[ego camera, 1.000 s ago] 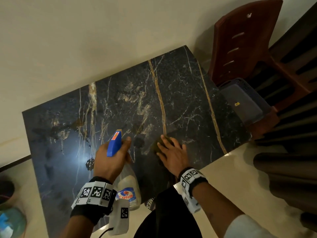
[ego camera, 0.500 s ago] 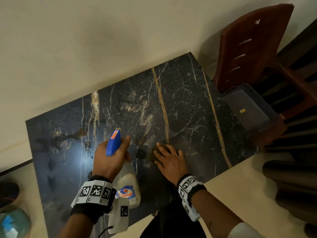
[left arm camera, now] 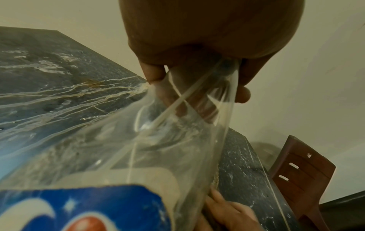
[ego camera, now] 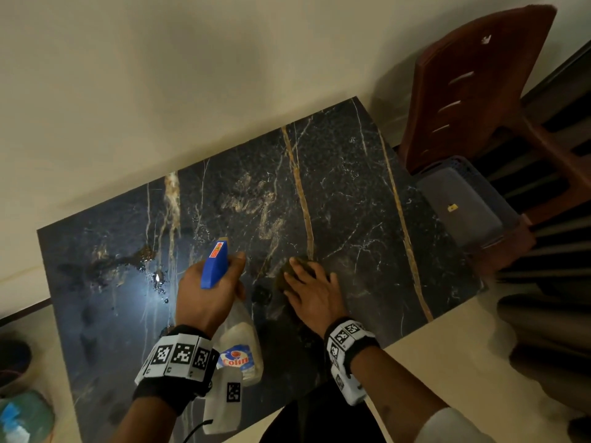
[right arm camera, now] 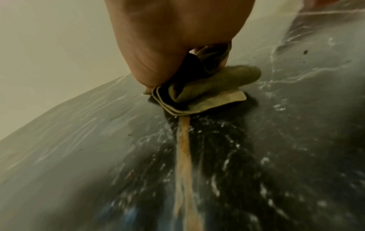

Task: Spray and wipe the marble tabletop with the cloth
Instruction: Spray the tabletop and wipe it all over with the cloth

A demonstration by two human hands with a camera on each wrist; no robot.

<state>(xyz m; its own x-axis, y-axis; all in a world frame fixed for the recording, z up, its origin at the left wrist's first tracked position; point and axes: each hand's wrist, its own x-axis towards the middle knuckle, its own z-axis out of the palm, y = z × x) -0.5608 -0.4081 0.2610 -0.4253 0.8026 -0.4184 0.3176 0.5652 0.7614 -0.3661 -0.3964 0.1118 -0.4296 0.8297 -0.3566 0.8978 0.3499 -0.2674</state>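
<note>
The black marble tabletop (ego camera: 351, 193) has gold and white veins. My left hand (ego camera: 208, 292) grips the neck of a clear spray bottle (ego camera: 240, 350) with a blue trigger head (ego camera: 216, 265), held just above the table's near part. In the left wrist view the fingers (left arm camera: 154, 73) curl round the bottle (left arm camera: 138, 140). My right hand (ego camera: 315, 297) lies flat with spread fingers on a folded olive cloth (ego camera: 287, 273) and presses it onto the marble beside a gold vein. The right wrist view shows the cloth (right arm camera: 207, 92) bunched under the palm (right arm camera: 177, 39).
Wet drops and a glare spot (ego camera: 156, 278) lie on the marble left of the bottle. A red-brown plastic chair (ego camera: 479, 84) with a grey basket (ego camera: 463, 206) on its seat stands at the table's right end. The wall runs along the far edge. A teal object (ego camera: 22, 417) sits at the lower left.
My right hand has slid the cloth slightly left, off the gold vein's lower end. The left hand keeps the same grip on the bottle. The head view has shifted a little.
</note>
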